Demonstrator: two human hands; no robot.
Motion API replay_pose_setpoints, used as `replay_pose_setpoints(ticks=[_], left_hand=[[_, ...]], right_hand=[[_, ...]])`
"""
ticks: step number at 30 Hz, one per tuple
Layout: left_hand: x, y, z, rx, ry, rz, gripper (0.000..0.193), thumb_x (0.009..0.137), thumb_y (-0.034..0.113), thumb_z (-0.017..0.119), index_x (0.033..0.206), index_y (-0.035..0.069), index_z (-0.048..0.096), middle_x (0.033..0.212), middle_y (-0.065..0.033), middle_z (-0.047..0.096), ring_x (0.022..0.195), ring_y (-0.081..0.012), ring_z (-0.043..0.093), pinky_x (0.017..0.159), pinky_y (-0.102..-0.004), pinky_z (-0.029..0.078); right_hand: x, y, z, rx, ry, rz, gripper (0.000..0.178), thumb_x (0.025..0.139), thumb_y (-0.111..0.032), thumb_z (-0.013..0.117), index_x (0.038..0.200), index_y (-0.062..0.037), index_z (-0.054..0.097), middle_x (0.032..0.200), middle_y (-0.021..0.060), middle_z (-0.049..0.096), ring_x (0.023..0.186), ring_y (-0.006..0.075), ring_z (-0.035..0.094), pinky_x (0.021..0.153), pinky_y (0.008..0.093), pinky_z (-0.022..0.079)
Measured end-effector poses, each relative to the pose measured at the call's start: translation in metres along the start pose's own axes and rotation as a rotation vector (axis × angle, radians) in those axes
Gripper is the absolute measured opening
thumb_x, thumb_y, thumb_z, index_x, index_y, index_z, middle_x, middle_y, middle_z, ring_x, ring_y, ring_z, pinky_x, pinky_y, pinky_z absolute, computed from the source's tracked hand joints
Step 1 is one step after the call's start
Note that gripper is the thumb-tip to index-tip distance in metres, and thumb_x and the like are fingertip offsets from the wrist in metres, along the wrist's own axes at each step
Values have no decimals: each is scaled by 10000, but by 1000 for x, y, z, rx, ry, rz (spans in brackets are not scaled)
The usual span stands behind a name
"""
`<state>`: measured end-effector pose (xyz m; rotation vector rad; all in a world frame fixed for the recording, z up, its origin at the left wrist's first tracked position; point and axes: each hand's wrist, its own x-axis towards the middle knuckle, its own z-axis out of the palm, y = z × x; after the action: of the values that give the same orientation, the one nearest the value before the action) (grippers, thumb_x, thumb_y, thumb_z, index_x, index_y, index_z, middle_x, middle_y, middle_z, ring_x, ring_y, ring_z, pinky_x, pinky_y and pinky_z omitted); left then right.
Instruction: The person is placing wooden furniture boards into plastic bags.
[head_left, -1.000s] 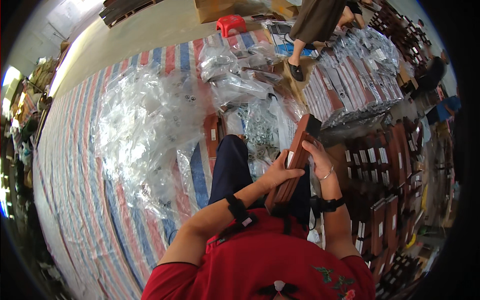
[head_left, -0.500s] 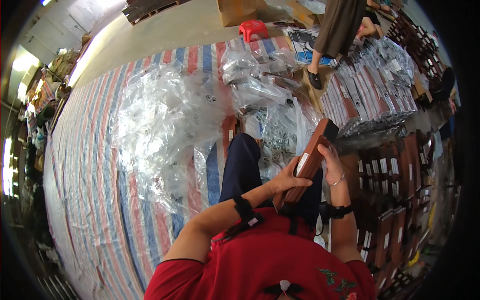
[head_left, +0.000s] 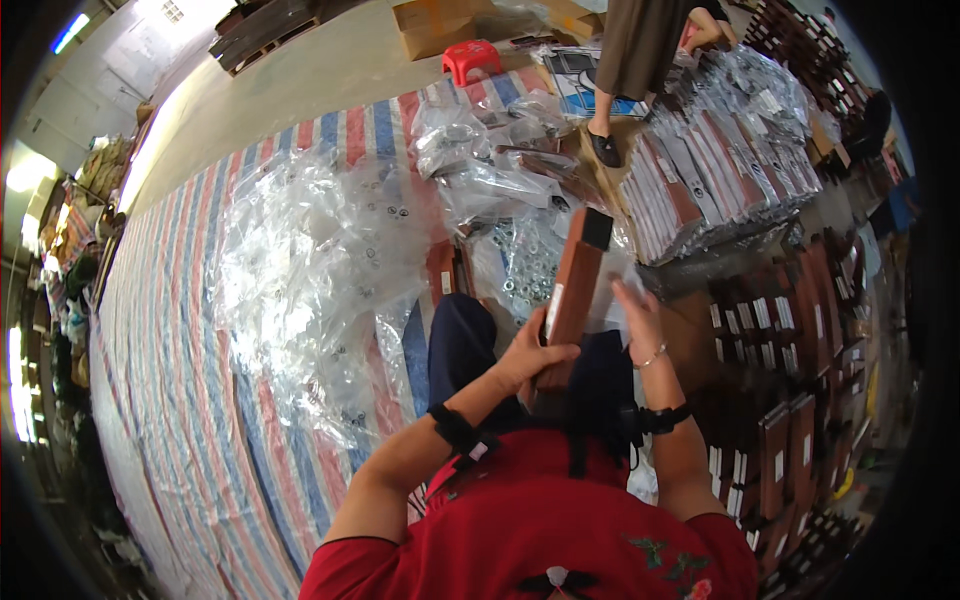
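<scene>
A long reddish-brown wooden bar (head_left: pixel 574 290) with a black end and a pale label tilts upward in front of my lap. My left hand (head_left: pixel 535 354) is closed around its lower part, thumb across the near face. To the right of the bar is my right hand (head_left: pixel 643 322), its fingers stretched upward and apart from the wood. Clear plastic film (head_left: pixel 606 302) lies between the bar and those fingers; whether the fingers touch it I cannot tell. The bar's bottom end is partly hidden by my left hand.
Crumpled clear bags (head_left: pixel 320 270) cover part of a striped sheet (head_left: pixel 180 350). Wrapped brown boards (head_left: pixel 700 185) stand stacked at the right, with labelled brown pieces (head_left: pixel 770 330) nearer. A person's leg (head_left: pixel 603 115) and a red stool (head_left: pixel 470 62) are farther off.
My right hand has come off the bar and moved slightly away to its right. The bar now stands steeper and farther left, still in my left hand. The view has shifted a little.
</scene>
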<state>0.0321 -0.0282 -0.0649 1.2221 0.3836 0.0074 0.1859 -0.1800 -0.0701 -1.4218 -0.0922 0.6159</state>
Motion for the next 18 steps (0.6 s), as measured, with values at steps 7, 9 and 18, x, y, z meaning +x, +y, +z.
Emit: replay_pose_setpoints(ticks=[7, 9, 18], left_hand=[[62, 50, -153, 207, 323, 37, 637, 709, 153, 776, 1242, 1, 463, 1042, -95, 603, 939, -171, 593, 832, -315, 485], [69, 46, -205, 282, 446, -56, 634, 716, 169, 772, 1239, -6, 459, 1037, -110, 600, 920, -171, 599, 807, -308, 499], [102, -117, -347, -28, 574, -651, 529, 750, 150, 730, 1175, 16, 445, 919, -129, 613, 748, -239, 654, 675, -363, 558]], right_hand=[[15, 30, -43, -414, 293, -302, 262, 893, -170, 626, 1046, 42, 623, 912, 83, 653, 814, 151, 598, 737, 298, 470], [22, 39, -41, -592, 287, -317, 276, 897, -179, 615, 1048, 53, 612, 893, 123, 657, 794, 193, 616, 722, 323, 474], [45, 63, -43, -1245, 181, -252, 272, 915, -218, 582, 944, 52, 588, 805, 248, 606, 747, 432, 584, 634, 441, 456]])
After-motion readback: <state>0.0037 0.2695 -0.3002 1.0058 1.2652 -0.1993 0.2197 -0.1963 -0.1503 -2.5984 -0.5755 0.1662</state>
